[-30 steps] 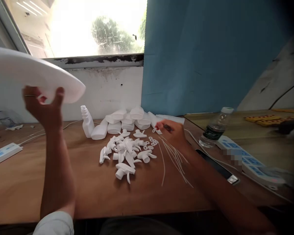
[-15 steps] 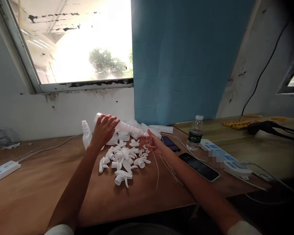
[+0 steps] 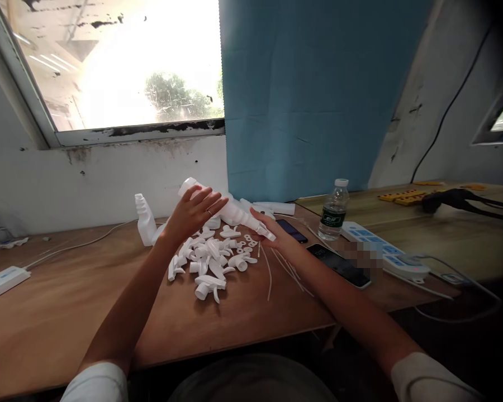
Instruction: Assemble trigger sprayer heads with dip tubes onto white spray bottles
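A white plastic spray bottle (image 3: 233, 213) is held tilted above the table, its base up at the left and its narrow end down at the right. My left hand (image 3: 197, 211) lies around the bottle's body from above, a ring on one finger. At the narrow end, my right hand (image 3: 277, 231) is closed around the neck, where a white sprayer part (image 3: 265, 231) shows; the palm side is partly hidden. Below the bottle lies a heap of white trigger sprayer heads (image 3: 212, 254). Small white rings (image 3: 247, 245) lie beside it.
Another white bottle (image 3: 146, 220) stands at the left, and more lie behind the heap. Right of my hands are a phone (image 3: 339, 265), a second phone (image 3: 292, 230), a water bottle (image 3: 333, 212) and a power strip (image 3: 385, 251). Thin white tubes (image 3: 287, 268) lie near my right forearm.
The bottle has moved right and turned a little. My right hand, spread beside the bottle's tip before, is now closed around its neck. My left hand has moved right with the bottle.
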The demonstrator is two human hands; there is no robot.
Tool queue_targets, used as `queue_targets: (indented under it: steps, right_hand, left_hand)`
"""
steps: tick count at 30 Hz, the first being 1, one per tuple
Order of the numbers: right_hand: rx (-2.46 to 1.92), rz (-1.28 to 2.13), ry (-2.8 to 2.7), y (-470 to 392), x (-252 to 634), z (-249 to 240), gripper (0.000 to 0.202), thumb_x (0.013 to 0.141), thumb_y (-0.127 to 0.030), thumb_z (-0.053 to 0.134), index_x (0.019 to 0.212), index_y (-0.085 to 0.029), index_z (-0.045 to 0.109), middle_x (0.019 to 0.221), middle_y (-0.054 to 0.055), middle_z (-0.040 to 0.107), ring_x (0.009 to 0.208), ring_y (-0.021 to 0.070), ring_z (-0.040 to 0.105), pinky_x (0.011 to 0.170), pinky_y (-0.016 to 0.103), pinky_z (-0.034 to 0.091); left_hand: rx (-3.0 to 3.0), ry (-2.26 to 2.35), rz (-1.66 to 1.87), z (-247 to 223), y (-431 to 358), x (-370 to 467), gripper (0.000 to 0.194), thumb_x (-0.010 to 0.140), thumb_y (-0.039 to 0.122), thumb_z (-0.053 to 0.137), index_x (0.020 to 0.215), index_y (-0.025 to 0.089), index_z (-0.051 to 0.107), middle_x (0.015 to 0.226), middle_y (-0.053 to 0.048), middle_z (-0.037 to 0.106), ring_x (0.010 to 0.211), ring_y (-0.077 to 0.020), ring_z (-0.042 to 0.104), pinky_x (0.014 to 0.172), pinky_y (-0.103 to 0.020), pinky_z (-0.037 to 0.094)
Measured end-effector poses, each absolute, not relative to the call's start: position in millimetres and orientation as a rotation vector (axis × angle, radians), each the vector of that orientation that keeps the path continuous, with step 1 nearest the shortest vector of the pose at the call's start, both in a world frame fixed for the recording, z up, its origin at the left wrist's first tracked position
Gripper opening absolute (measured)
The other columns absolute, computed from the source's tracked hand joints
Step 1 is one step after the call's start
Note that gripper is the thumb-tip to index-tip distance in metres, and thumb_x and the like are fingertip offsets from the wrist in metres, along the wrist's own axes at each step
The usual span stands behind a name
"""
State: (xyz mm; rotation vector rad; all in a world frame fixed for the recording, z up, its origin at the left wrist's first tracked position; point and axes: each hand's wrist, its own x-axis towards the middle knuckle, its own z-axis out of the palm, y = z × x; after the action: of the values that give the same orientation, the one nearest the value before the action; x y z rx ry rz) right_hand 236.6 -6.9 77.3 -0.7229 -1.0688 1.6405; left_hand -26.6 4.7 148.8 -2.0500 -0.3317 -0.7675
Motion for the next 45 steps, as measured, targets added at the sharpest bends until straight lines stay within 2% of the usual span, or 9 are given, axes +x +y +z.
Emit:
queue_targets:
  steps: [3,8,13,18,22,26,34,38,45]
  right_hand:
    - [-0.728,1.764,-1.088,-11,240,83,0.043,0.090,-0.055,0.054,0.092,-0.012,0.060,0.068,0.008,0.067,0.033,0.0058,0.039,0.026,0.017,0.028]
    - [-0.742,1.714,-1.112,-11,241,81,0.026,0.090,-0.040,0.058,0.091,-0.014,0.059,0.064,0.007,0.068,0.037,0.0075,0.044,0.031,0.016,0.033]
    - [-0.815,1.498,-1.153,-16,235,85,0.020,0.079,-0.031,0.070,0.083,-0.015,0.059,0.066,0.006,0.068,0.049,0.0118,0.055,0.040,0.019,0.041]
    - [-1.006,0.548,-1.695,-20,235,84,0.031,0.067,-0.041,0.080,0.080,-0.017,0.064,0.078,0.003,0.068,0.064,0.0148,0.059,0.058,0.025,0.047]
    - [-0.985,-0.305,-1.936,-16,244,77,0.022,0.083,-0.037,0.067,0.100,-0.022,0.069,0.093,0.006,0.073,0.075,0.0190,0.061,0.073,0.032,0.049]
    - [-1.022,-0.623,-1.899,-8,261,70,0.024,0.093,-0.029,0.053,0.111,-0.025,0.066,0.114,0.006,0.071,0.094,0.0215,0.065,0.084,0.033,0.047]
    - [-1.135,-0.185,-1.209,18,275,63,0.037,0.081,-0.044,0.059,0.109,-0.020,0.065,0.096,0.005,0.070,0.078,0.0193,0.062,0.067,0.028,0.046]
    - [-1.062,0.170,-1.149,25,270,58,0.036,0.077,-0.049,0.058,0.091,-0.018,0.066,0.078,0.001,0.065,0.065,0.0148,0.056,0.056,0.023,0.042]
    - [-1.020,0.600,-1.024,19,260,58,0.033,0.066,-0.048,0.068,0.081,-0.018,0.065,0.064,-0.001,0.062,0.046,0.0104,0.043,0.040,0.022,0.026]
  left_hand:
    - [-2.013,-0.395,-0.798,151,5,-30,0.045,0.095,0.009,0.042,0.136,0.027,0.047,0.123,-0.005,0.065,0.120,-0.0213,0.055,0.106,-0.044,0.036]
    - [-2.052,-0.413,-0.807,154,7,-36,0.041,0.095,0.011,0.044,0.132,0.029,0.050,0.126,-0.004,0.063,0.122,-0.0205,0.053,0.107,-0.043,0.035]
    - [-2.115,-0.458,-0.794,161,7,-44,0.037,0.093,0.021,0.054,0.128,0.032,0.055,0.125,-0.005,0.064,0.119,-0.0239,0.053,0.100,-0.044,0.039]
    - [-2.346,-0.590,-0.681,163,10,-52,0.041,0.087,0.036,0.064,0.127,0.032,0.060,0.112,-0.004,0.070,0.107,-0.0261,0.059,0.093,-0.043,0.042]
    - [-2.714,-1.025,-0.574,167,10,-64,0.049,0.083,0.056,0.060,0.125,0.031,0.063,0.098,-0.003,0.073,0.084,-0.0221,0.065,0.073,-0.032,0.049]
    - [-2.884,-1.426,-0.571,179,6,-98,0.048,0.078,0.063,0.060,0.110,0.029,0.072,0.102,-0.002,0.072,0.082,-0.0195,0.065,0.063,-0.024,0.049]
    - [-1.369,-1.507,-1.911,155,64,-194,0.053,0.083,0.036,0.064,0.126,0.007,0.055,0.099,-0.003,0.060,0.084,-0.0105,0.050,0.085,-0.027,0.045]
    - [-1.104,-1.862,-1.915,103,97,-219,0.056,0.073,0.034,0.073,0.120,0.010,0.051,0.087,0.000,0.052,0.078,-0.0133,0.050,0.080,-0.029,0.044]
    - [-1.195,-2.262,-1.858,36,111,-211,0.046,0.070,0.036,0.074,0.104,0.015,0.050,0.097,-0.009,0.060,0.094,-0.0283,0.060,0.086,-0.041,0.045]
